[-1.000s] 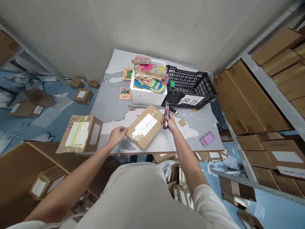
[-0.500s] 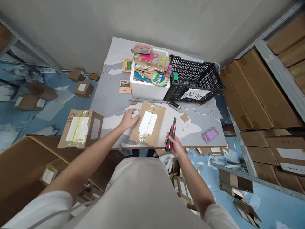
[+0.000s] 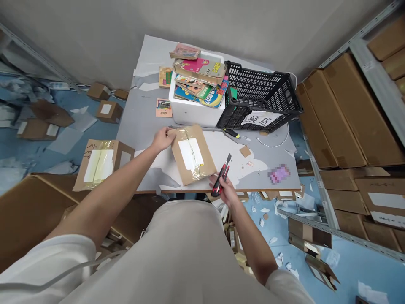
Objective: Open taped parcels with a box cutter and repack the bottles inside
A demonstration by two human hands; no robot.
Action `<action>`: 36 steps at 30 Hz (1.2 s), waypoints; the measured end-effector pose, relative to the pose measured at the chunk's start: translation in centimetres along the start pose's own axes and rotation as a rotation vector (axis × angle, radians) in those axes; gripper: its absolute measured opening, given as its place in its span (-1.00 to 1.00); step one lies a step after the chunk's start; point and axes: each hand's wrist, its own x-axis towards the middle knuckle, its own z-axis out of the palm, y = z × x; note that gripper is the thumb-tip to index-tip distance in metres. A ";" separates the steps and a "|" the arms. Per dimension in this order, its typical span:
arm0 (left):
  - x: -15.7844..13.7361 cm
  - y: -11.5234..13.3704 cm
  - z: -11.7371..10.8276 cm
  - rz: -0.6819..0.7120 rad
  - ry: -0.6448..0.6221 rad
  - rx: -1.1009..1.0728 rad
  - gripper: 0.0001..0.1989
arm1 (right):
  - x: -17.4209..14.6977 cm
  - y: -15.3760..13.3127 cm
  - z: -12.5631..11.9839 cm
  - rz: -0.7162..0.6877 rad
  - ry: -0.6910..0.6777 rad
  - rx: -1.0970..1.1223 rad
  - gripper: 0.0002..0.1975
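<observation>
A flat cardboard parcel (image 3: pixel 198 162), with a white label and clear tape along its middle, lies turned at an angle by the table's front edge. My left hand (image 3: pixel 163 139) grips its far left corner, fingers closed on the edge. In my right hand (image 3: pixel 226 190) is a red and black utility knife (image 3: pixel 221 175), its tip pointing away from me. Some fingers of that hand reach to the parcel's near right corner; whether they touch it is hard to tell. Left of the parcel, a taped cardboard box (image 3: pixel 103 164) stands at the table's edge.
Worn books (image 3: pixel 202 71) fill a white foam box (image 3: pixel 194 116) at the back of the table (image 3: pixel 142 109), beside a black plastic crate (image 3: pixel 262 101). A second, yellow and black cutter (image 3: pixel 232 134) lies before the crate. Shelving with large cartons (image 3: pixel 344 109) stands right.
My left hand has closed on the parcel's far left corner, and the parcel has turned counterclockwise. The right hand, with the utility knife, has moved left toward the parcel.
</observation>
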 end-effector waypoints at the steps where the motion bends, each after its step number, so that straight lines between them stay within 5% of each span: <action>1: -1.4 -1.0 -0.5 -0.027 0.045 -0.010 -0.57 | 1.2 -1.2 -0.3 -0.030 0.009 0.003 -0.65; 5: -8.8 -4.0 -0.8 -0.089 0.131 -0.019 -0.54 | 6.7 -6.0 -0.1 -0.181 0.042 -0.014 -0.58; 9: -13.2 -3.8 0.0 -0.099 0.157 0.041 -0.41 | 9.6 -9.0 0.3 -0.280 0.047 -0.168 -0.59; 12: -12.1 -1.9 0.1 0.183 0.222 0.176 -0.32 | 8.8 -9.4 -0.9 -0.323 0.077 -0.364 -0.60; 15: -9.7 0.3 0.3 0.468 0.042 0.350 -0.21 | 6.7 -8.7 -2.7 -0.271 0.059 -0.508 -0.48; 17: -8.8 1.4 0.8 0.537 -0.085 0.466 -0.08 | 5.5 -8.0 -3.6 -0.214 0.012 -0.547 -0.35; 21: -9.1 2.1 2.0 0.539 -0.155 0.604 0.12 | 4.5 -7.1 -4.0 -0.160 -0.037 -0.539 -0.25; 28: -9.9 2.3 2.1 0.491 -0.158 0.644 0.16 | 4.2 -7.1 -3.9 -0.142 -0.085 -0.522 -0.26; 36: -9.6 2.4 2.6 0.446 -0.137 0.618 0.24 | 4.2 -12.1 -4.5 -0.048 -0.208 -0.815 -0.37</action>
